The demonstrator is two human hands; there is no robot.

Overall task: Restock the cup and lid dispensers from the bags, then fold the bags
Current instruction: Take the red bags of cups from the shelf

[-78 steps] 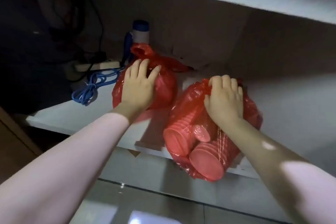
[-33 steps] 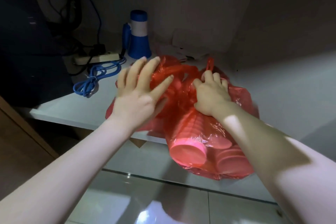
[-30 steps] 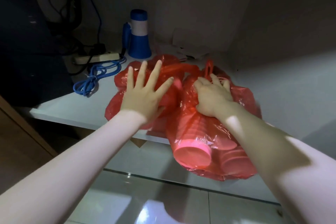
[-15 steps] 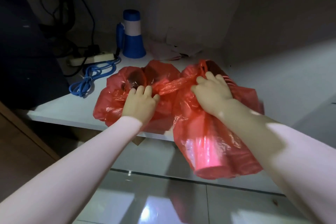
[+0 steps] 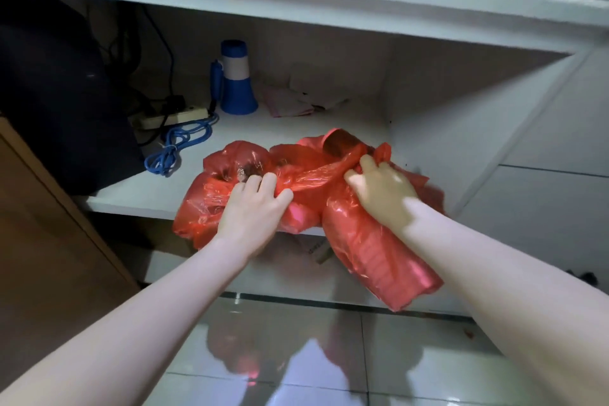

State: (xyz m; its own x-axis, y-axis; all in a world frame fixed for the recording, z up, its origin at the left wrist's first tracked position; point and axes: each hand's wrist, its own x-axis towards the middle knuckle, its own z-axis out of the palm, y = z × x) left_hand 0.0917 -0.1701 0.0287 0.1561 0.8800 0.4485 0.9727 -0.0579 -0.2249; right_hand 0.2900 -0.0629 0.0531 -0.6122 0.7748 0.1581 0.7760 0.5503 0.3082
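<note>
Two red bags sit mid-frame: left hand (image 5: 250,208) grips the left bag (image 5: 211,191) on the shelf (image 5: 131,204); right hand (image 5: 379,191) clutches the right bag (image 5: 379,257), hanging lower right off the edge.

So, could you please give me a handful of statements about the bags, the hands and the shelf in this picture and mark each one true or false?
1. Both bags are red plastic. True: the left bag and the right bag are both red.
2. The right bag lies wholly on the shelf. False: its lower part hangs over the front edge.
3. The left hand grips bag plastic. True.
4. The right hand is held open above the bags. False: it grips the gathered plastic.
5. A blue and white megaphone stands behind the bags. True.
6. The blue cable lies on top of the bags. False: it lies on the shelf, left of them.
</note>
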